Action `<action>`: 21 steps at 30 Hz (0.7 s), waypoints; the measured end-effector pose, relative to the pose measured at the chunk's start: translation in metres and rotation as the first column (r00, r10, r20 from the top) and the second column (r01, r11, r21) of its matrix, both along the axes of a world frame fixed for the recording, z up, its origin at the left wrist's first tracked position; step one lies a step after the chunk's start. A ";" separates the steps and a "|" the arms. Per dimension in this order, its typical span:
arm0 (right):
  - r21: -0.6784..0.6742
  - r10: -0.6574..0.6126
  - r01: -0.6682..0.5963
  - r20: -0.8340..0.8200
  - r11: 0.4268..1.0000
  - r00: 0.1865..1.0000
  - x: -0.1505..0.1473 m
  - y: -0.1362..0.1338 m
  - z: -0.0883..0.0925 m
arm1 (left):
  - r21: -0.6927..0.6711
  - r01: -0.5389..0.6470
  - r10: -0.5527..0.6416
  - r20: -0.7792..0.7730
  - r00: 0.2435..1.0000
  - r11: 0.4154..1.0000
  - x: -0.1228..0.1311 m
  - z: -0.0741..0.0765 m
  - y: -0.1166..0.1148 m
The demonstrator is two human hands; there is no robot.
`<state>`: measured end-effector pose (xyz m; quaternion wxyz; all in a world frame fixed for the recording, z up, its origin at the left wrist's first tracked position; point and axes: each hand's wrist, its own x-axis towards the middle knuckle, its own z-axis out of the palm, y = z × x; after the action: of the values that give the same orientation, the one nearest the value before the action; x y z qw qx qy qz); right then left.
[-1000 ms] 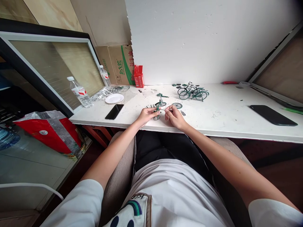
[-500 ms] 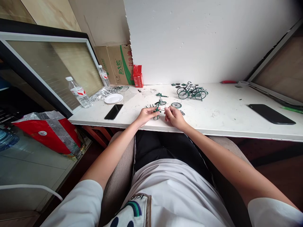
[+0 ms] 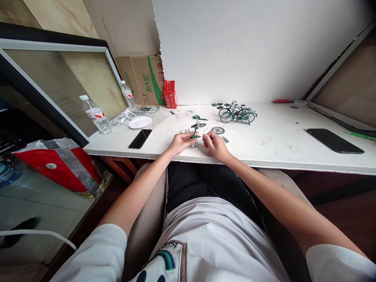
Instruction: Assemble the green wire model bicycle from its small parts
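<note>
My left hand [image 3: 179, 144] pinches a partly built green model bicycle [image 3: 194, 137] above the front edge of the table. A dark ring shape shows at its lower end. To its right, my right hand [image 3: 216, 145] is closed, fingertips pressed together round a thin dark rod-like piece [image 3: 200, 136] that reaches to the bicycle. The piece is too small to name. Just beyond my right hand a loose spoked wheel [image 3: 218, 130] lies flat. Another wheel [image 3: 199, 125] and a green frame part [image 3: 200, 118] lie behind the held bicycle.
Model bicycles [image 3: 238, 114] stand at the back right. Phones [image 3: 140, 139] [image 3: 335, 141] lie on both sides. A white plate [image 3: 140, 122], water bottles [image 3: 96, 113], loose sprue pieces [image 3: 129, 115] and a red box [image 3: 170, 94] are at the left. The table's front edge [image 3: 264, 163] is close to me.
Both hands stay nearly in place, with the right fingers shifted slightly at the thin piece. The view has moved a little. A dark shape has appeared on the floor at the lower left.
</note>
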<state>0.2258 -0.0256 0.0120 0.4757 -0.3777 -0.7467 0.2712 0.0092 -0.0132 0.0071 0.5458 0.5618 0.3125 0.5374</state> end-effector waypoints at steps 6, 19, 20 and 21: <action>0.018 0.041 -0.040 -0.064 0.999 0.997 0.000 -0.002 0.001 | 0.021 -0.014 0.014 -0.017 1.000 1.000 -0.001 0.000 0.000; 0.010 0.004 -0.004 0.032 1.000 0.999 0.000 -0.002 0.002 | 0.054 -0.023 0.025 -0.019 1.000 0.998 0.000 -0.003 0.002; 0.009 -0.008 0.008 0.042 1.000 0.999 0.000 -0.001 0.002 | 0.054 -0.024 0.025 -0.019 1.000 0.998 0.000 -0.004 0.002; 0.014 -0.014 0.013 0.044 1.000 0.999 0.000 -0.001 0.001 | 0.056 -0.025 0.026 -0.020 0.999 0.998 0.000 -0.004 0.002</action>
<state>0.2255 -0.0264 0.0131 0.4636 -0.3853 -0.7562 0.2545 0.0088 -0.0110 0.0033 0.5198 0.5782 0.3102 0.5470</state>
